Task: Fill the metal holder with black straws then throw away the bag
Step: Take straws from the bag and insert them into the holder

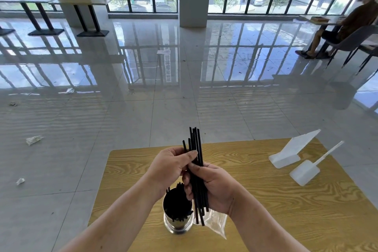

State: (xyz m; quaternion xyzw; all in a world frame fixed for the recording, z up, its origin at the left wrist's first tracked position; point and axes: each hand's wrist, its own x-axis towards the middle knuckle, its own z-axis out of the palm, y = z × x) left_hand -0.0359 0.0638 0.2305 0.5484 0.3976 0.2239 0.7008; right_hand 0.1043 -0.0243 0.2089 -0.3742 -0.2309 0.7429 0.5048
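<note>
A bundle of black straws (196, 145) stands nearly upright above the table. My right hand (212, 187) grips the bundle around its middle. My left hand (170, 166) pinches the straws higher up with thumb and fingers. Just below the hands stands the round metal holder (177, 226), with several black straws inside it. A clear plastic bag (216, 224) lies on the wooden table (286, 210) to the right of the holder, partly under the straws' lower ends.
A white plastic sign stand (290, 150) and a white scoop (306, 171) lie at the table's far right. Scraps of litter (33, 139) dot the glossy tiled floor. A person sits on a chair (347, 39) at the far right.
</note>
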